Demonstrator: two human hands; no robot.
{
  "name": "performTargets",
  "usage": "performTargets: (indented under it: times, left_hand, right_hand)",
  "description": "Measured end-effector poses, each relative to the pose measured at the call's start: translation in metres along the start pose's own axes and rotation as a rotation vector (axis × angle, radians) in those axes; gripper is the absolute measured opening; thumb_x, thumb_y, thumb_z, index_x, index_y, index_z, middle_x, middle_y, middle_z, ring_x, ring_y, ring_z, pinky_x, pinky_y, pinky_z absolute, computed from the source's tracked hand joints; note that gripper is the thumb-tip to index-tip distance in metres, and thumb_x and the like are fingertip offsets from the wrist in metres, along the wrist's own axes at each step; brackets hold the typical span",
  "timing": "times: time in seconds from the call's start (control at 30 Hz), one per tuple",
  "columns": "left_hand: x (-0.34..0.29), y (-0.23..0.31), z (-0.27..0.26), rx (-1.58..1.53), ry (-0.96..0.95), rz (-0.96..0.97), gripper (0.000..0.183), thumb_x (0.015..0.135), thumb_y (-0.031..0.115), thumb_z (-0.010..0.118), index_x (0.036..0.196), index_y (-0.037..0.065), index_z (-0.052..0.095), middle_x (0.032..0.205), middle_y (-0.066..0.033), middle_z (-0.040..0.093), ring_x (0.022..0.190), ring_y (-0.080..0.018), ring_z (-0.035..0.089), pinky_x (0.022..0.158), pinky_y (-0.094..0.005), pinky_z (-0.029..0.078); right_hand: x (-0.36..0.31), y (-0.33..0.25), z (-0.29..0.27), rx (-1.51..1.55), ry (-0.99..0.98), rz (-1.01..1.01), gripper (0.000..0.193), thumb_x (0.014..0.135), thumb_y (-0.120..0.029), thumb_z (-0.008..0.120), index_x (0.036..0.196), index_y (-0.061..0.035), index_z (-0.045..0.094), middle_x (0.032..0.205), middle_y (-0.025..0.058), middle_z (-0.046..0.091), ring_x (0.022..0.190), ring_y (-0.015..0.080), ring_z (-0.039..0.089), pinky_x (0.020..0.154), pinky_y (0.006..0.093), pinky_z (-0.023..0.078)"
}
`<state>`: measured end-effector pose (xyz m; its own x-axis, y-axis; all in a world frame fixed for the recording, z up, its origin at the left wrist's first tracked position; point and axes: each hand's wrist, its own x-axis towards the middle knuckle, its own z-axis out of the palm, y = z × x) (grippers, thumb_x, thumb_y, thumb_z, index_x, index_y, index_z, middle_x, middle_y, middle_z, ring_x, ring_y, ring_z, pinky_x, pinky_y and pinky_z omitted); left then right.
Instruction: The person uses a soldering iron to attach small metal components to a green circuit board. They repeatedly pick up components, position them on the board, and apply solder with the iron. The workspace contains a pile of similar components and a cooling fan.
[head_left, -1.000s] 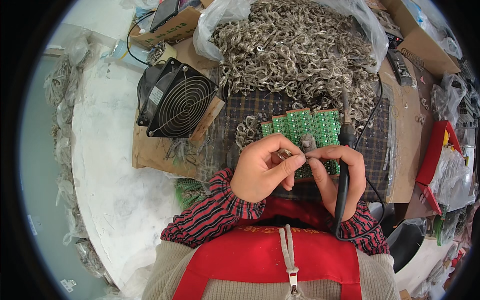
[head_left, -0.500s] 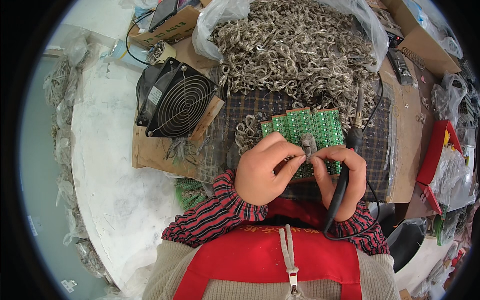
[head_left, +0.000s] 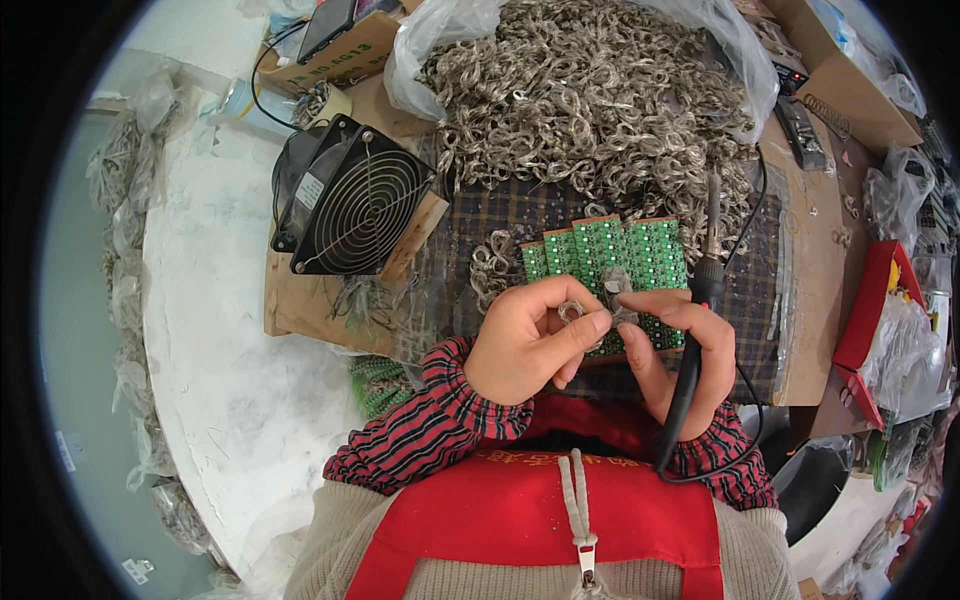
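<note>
My left hand [head_left: 522, 335] pinches a small looped bundle of silvery wire [head_left: 571, 311] between thumb and fingers, above the near part of the circuit boards. A soldering iron [head_left: 686, 370] with a black handle is held in my right hand [head_left: 690, 350], its metal end pointing away from me. The right thumb and forefinger are slightly apart, beside a grey lump [head_left: 615, 283] whose kind I cannot make out. Several green circuit boards [head_left: 655, 250] lie side by side under and beyond both hands, on a dark checked cloth [head_left: 755, 300].
A large heap of looped wire bundles [head_left: 590, 100] fills a clear plastic bag at the far side. A black fan [head_left: 365, 210] stands to the left, next to a smaller wire pile [head_left: 492, 268]. The iron's cord loops at right, near a red box [head_left: 865, 310].
My left hand has drawn slightly left, its pinched wire loop now showing. The right thumb and forefinger have parted a little, and the soldering iron has shifted slightly.
</note>
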<state>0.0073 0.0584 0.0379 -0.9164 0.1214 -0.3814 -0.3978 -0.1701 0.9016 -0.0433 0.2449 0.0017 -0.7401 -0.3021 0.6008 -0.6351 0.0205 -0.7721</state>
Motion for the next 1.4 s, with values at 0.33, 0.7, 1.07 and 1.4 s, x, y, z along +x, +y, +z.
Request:
performTargets:
  times: [0.33, 0.7, 1.07, 1.4]
  left_hand:
    - [0.004, -0.004, 0.003, 0.470, 0.069, 0.382, 0.010, 0.093, 0.011, 0.075, 0.092, 0.003, 0.069, 0.084, -0.0036, 0.059, 0.066, -0.0092, 0.056, 0.055, -0.0254, 0.045]
    - [0.031, -0.010, -0.009, 0.797, 0.153, 0.352, 0.018, 0.085, 0.014, 0.076, 0.084, 0.001, 0.063, 0.074, -0.0135, 0.060, 0.064, -0.0274, 0.060, 0.061, -0.0378, 0.047]
    - [-0.008, 0.015, -0.022, 0.755, 0.148, 0.179, 0.010, 0.087, 0.011, 0.071, 0.084, 0.004, 0.065, 0.078, -0.0098, 0.060, 0.062, -0.0244, 0.060, 0.057, -0.0361, 0.046]
    - [-0.048, -0.027, -0.024, 0.933, 0.276, 0.181, 0.006, 0.089, 0.013, 0.072, 0.089, 0.008, 0.068, 0.079, -0.0073, 0.060, 0.060, -0.0265, 0.063, 0.055, -0.0363, 0.048]
  right_hand:
    - [-0.005, -0.010, -0.007, -0.015, -0.121, 0.232, 0.033, 0.093, 0.003, 0.070, 0.118, -0.0032, 0.048, 0.095, 0.0093, 0.063, 0.087, 0.0173, 0.060, 0.084, 0.0327, 0.049]
    - [-0.011, 0.001, -0.012, -0.115, 0.016, 0.230, 0.032, 0.094, 0.002, 0.071, 0.118, -0.0015, 0.051, 0.094, 0.0087, 0.065, 0.082, 0.0161, 0.062, 0.079, 0.0293, 0.051]
    - [-0.021, -0.016, -0.032, 0.023, -0.201, 0.287, 0.064, 0.103, -0.056, 0.050, 0.134, 0.0009, 0.048, 0.106, 0.0132, 0.066, 0.093, 0.0208, 0.062, 0.085, 0.0343, 0.049]
    - [-0.042, -0.020, -0.012, 0.152, -0.340, 0.071, 0.022, 0.070, -0.004, 0.072, 0.090, -0.0096, 0.070, 0.066, 0.0042, 0.051, 0.051, 0.0233, 0.052, 0.047, 0.0359, 0.042]
